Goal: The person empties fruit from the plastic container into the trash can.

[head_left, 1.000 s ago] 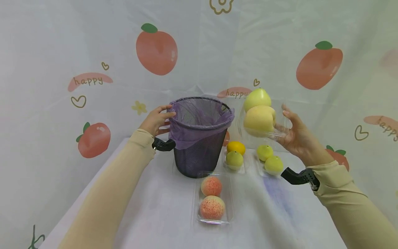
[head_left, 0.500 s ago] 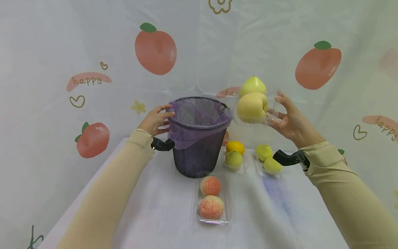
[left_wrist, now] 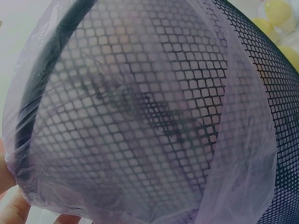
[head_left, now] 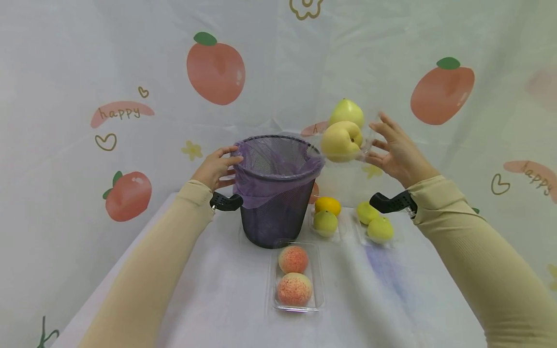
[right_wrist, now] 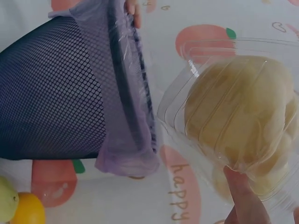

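In the head view, a black mesh trash bin (head_left: pixel 276 208) stands upright with a purple plastic bag (head_left: pixel 270 191) folded over its rim. My left hand (head_left: pixel 215 166) holds the bin's left rim; its fingers (left_wrist: pixel 14 205) show at the lower left of the left wrist view. My right hand (head_left: pixel 398 152) grips a clear plastic box (right_wrist: pixel 173 107) in the air, right of the bin and slightly above its rim. Inside the box are a pale yellow, peach-like fruit (head_left: pixel 341 141) and a yellow-green, pear-like fruit (head_left: pixel 346 112).
On the white table, a clear tray (head_left: pixel 316 290) with two speckled pink peaches stands before the bin. To its right sit an orange fruit (head_left: pixel 328 205) and a green fruit (head_left: pixel 325 223) in one tray, and two yellow-green fruits (head_left: pixel 380 229) in another. A printed curtain (head_left: pixel 152 58) hangs behind.
My right hand has raised the clear plastic box with its two fruits and carried it left toward the bin. My left hand stays on the rim.
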`<state>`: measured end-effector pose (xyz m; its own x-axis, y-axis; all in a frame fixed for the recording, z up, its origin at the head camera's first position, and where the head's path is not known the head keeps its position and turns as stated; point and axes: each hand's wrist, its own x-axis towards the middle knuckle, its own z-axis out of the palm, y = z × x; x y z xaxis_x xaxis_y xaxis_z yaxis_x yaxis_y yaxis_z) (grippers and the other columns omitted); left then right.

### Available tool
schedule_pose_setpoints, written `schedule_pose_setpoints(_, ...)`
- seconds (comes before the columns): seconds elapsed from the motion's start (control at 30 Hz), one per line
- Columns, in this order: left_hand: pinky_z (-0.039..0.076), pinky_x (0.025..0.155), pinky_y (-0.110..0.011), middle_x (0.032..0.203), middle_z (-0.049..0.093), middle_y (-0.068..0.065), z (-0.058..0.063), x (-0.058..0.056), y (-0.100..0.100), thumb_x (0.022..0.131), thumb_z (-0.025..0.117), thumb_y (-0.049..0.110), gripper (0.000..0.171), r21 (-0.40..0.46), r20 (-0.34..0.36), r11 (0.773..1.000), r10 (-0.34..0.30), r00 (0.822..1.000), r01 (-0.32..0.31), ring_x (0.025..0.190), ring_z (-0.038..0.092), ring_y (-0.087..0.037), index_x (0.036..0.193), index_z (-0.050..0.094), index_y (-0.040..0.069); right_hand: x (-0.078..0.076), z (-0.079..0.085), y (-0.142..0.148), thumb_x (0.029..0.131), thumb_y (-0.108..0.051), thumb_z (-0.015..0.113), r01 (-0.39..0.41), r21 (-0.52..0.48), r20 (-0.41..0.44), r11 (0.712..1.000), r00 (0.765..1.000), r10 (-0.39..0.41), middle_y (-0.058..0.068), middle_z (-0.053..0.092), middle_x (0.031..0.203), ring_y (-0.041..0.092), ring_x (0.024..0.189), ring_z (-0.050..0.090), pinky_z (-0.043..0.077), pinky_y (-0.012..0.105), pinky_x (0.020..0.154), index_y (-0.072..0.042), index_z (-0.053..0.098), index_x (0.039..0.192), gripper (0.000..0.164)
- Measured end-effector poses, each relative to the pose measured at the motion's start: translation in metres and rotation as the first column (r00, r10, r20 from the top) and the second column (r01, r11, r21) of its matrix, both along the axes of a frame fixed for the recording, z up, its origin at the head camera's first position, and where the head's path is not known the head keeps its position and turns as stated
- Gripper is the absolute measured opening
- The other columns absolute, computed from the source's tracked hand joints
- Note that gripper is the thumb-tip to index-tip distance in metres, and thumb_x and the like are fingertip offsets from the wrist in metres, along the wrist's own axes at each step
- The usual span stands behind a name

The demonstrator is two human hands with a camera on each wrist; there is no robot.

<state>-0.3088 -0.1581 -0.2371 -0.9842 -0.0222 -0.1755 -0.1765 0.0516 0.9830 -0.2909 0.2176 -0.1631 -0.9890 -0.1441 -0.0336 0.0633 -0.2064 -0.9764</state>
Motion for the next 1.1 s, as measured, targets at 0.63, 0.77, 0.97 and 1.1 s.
schedule_pose_setpoints(0.63, 0.038, 0.111, -0.045, 0.156, 0.028, -0.008, 0.002, 0.002, -0.001, 0.099, 0.057, 0.021, 0.059, 0.001, 0.007, 1.000, -0.009, 1.000, 0.009, 0.137, 0.036, -0.032, 0.152, 0.032, 0.029, -0.010, 0.020, -0.036, 0.089, -0.028, 0.071, 0.092, 0.082, -0.075, 0.992, 0.993, -0.086, 0.014, 0.003, 0.161, 0.040, 0.139, 0.029, 0.055, 0.040, 0.088, -0.048, 0.032, 0.147, 0.073)
schedule_pose_setpoints(0.77, 0.038, 0.111, -0.045, 0.156, 0.028, -0.008, 0.002, 0.001, -0.001, 0.099, 0.057, 0.021, 0.059, 0.008, 0.006, 1.000, -0.010, 1.000, 0.010, 0.137, 0.036, -0.032, 0.152, 0.032, 0.029, -0.011, 0.023, -0.043, 0.089, -0.027, 0.070, 0.099, 0.130, -0.109, 0.987, 0.990, -0.085, 0.017, 0.011, 0.159, 0.041, 0.135, 0.035, 0.059, 0.035, 0.076, -0.045, 0.031, 0.148, 0.073)
schedule_pose_setpoints(0.97, 0.039, 0.110, -0.045, 0.156, 0.028, -0.008, 0.003, 0.002, 0.000, 0.099, 0.057, 0.021, 0.059, -0.001, 0.007, 1.000, -0.005, 1.000, 0.005, 0.137, 0.036, -0.032, 0.152, 0.032, 0.029, -0.012, 0.026, -0.050, 0.088, -0.023, 0.072, 0.117, 0.142, -0.142, 0.983, 0.985, -0.097, 0.011, 0.025, 0.158, 0.027, 0.098, 0.053, 0.060, 0.034, 0.065, -0.042, 0.036, 0.147, 0.072)
schedule_pose_setpoints(1.1, 0.039, 0.110, -0.045, 0.155, 0.030, -0.008, 0.003, 0.003, 0.000, 0.099, 0.057, 0.022, 0.058, -0.014, 0.006, 1.000, -0.002, 1.000, 0.002, 0.137, 0.037, -0.032, 0.152, 0.032, 0.028, -0.013, 0.028, -0.054, 0.087, -0.021, 0.073, 0.131, 0.143, -0.165, 0.981, 0.980, -0.107, 0.009, 0.041, 0.150, 0.018, 0.076, 0.043, 0.060, 0.034, 0.062, -0.038, 0.038, 0.147, 0.071)
